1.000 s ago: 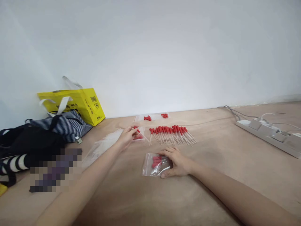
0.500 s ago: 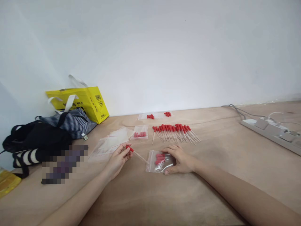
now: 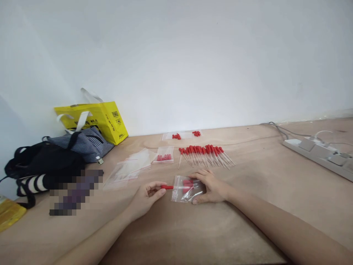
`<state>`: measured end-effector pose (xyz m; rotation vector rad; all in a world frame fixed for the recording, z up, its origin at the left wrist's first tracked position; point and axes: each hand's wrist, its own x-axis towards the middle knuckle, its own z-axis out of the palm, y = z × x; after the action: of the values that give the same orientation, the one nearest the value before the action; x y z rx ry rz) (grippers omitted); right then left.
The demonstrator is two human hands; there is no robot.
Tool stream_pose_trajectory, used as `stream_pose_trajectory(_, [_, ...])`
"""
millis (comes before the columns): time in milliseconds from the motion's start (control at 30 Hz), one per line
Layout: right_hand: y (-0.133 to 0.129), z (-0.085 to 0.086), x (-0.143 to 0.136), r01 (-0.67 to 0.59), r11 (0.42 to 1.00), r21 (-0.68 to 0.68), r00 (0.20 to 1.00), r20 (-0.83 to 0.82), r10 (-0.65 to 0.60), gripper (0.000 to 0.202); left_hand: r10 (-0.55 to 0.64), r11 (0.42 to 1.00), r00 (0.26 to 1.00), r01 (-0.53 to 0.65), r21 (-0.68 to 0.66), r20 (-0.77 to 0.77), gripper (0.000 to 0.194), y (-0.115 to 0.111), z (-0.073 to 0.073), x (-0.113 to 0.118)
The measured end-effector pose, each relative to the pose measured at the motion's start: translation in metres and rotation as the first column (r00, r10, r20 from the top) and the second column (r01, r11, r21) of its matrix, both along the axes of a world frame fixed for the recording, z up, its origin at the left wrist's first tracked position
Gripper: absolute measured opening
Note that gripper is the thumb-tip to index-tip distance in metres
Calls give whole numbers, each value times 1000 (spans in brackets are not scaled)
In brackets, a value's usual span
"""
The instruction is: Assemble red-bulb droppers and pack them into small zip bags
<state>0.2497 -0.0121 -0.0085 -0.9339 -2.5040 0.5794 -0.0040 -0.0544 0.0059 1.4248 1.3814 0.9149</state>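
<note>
unreadable lettering, qr code on yellow bag

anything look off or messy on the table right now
Nothing looks spilled or damaged. One small oddity: the leftmost dropper in the row slants slightly left toward its tip, while the others slant right. The loose clear bags overlap unevenly, a bit untidy.

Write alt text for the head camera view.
The left hand holds a red-bulbed clear dropper at the mouth of a clear plastic zip bag, steadied by the right hand. Behind lies a row of similar red-topped droppers.
</note>
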Motion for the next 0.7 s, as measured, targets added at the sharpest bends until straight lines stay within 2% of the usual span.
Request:
stream_pose_trajectory(133, [0,0,0,0,1000,2,1000,1,0,73,-163,981,972,178,75,-172,23,-4,3,0])
stream_pose_trajectory(267, [2,-2,0,-5,1000,21,1000,-2,5,73,-286,912,881,371,177,-377,20,0,6,5])
stream_pose_trajectory(433, [3,-4,0,3,1000,27,1000,7,-4,72,-379,849,867,464,251,-323,19,11,5,18])
stream_pose_trajectory(567, [3,-3,0,-4,999,32,1000,9,4,72,-471,822,818,543,173,-331,20,14,5,26])
stream_pose_trajectory(700, [2,-4,0,-5,999,42,1000,0,4,72,-471,815,778,564,132,-416,21,14,6,28])
